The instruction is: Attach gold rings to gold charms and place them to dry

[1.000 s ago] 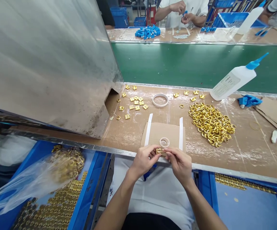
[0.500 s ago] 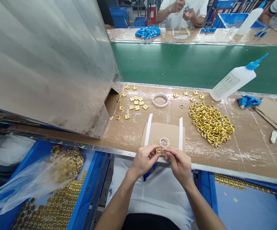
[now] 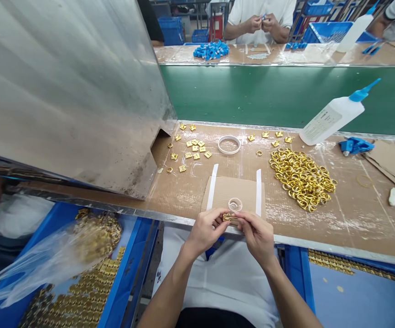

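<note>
Here, all across the upper left of the frame, a big gray metal box (image 3: 67, 91). Along the middle and right, a brown table (image 3: 245, 166). Behind it, a long green strip (image 3: 269, 93). In the lower left, a blue tray (image 3: 134, 255) with rows of gold bits and a see-through bag (image 3: 43, 264) on top. In the lower right, another blue tray (image 3: 302, 278), with gold rows near its top edge. On the right, a white bottle (image 3: 332, 120) with a blue tip, leaning. At the top, a person in a white shirt (image 3: 243, 13), both hands close together. Right of the middle, a pile of gold rings (image 3: 302, 177).

At the table's near edge, a flat cardboard piece (image 3: 235, 187) with white tape on two sides. Just in front of it, left hand (image 3: 206, 230) and right hand (image 3: 257, 232), close together. Near the top right, a blue heap (image 3: 355, 146). Past the cardboard, a white hoop (image 3: 229, 152). On the cardboard, a little clear cup (image 3: 229, 202). Left of the hoop, small gold squares (image 3: 188, 156).

Smallest, low in the middle: a gold piece (image 3: 226, 217), pinched between left thumb and finger. Pinched in right fingertips, a thin stick (image 3: 233, 217) pointing at the gold piece; too small to tell if touching.
</note>
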Available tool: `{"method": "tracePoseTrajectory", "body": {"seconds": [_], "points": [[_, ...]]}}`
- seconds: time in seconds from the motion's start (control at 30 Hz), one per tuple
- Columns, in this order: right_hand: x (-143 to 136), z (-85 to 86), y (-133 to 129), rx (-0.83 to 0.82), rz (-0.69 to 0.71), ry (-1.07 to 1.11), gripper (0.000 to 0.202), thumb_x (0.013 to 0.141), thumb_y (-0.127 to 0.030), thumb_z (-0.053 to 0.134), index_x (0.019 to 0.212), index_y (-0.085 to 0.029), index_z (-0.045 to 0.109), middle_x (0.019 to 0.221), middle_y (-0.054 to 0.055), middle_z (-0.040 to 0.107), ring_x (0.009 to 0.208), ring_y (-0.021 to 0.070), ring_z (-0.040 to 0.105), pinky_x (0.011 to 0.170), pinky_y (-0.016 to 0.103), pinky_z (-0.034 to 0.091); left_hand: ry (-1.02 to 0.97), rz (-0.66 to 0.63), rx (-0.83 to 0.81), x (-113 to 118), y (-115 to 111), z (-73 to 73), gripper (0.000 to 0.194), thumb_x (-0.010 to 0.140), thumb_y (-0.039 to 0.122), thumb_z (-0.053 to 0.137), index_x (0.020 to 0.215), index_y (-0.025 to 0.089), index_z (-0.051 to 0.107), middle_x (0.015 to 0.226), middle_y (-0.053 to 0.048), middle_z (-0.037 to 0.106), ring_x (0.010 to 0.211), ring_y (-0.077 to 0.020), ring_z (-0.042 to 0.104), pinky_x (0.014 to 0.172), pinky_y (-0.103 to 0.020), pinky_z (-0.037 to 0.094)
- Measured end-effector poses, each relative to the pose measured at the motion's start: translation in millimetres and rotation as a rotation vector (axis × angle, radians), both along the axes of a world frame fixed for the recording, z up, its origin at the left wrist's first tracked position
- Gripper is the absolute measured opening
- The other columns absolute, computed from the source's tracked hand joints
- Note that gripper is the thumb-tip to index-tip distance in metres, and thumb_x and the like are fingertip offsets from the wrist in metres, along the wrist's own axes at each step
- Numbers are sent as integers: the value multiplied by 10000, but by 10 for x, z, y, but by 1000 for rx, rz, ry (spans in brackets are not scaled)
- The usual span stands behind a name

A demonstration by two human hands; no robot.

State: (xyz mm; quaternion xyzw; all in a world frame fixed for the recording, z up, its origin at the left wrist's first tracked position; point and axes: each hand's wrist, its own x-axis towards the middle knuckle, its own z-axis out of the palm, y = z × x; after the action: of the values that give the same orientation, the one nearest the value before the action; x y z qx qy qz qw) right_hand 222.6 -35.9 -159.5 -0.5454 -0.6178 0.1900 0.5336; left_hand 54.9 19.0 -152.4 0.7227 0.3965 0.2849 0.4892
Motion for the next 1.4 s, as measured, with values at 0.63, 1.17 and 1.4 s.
{"method": "tracePoseTrajectory", "body": {"seconds": [0.63,1.17,1.4], "points": [[198,25,239,90,-109,-242,223,1007,-173,546,955,-249,749,920,63,700,829,200,702,716,309,599,-55,-37,-54,-88,65,-14,236,879,242,635,1068,153,745,738,-19,687,666,-142,619,622,-227,519],[189,31,228,80,-78,-227,236,1009,-164,540,938,-243,750,889,57,690,778,188,691,683,289,581,-88,-32,-136,-66,76,-2,197,841,259,656,987,157,740,708,-3,686,640,-134,629,627,-226,526],[177,38,247,116,-62,-208,218,994,-135,569,950,-244,753,894,52,677,750,170,678,659,271,577,-87,-32,-145,-64,67,7,207,842,254,656,1000,152,740,716,-10,704,644,-137,643,631,-230,534]]}}
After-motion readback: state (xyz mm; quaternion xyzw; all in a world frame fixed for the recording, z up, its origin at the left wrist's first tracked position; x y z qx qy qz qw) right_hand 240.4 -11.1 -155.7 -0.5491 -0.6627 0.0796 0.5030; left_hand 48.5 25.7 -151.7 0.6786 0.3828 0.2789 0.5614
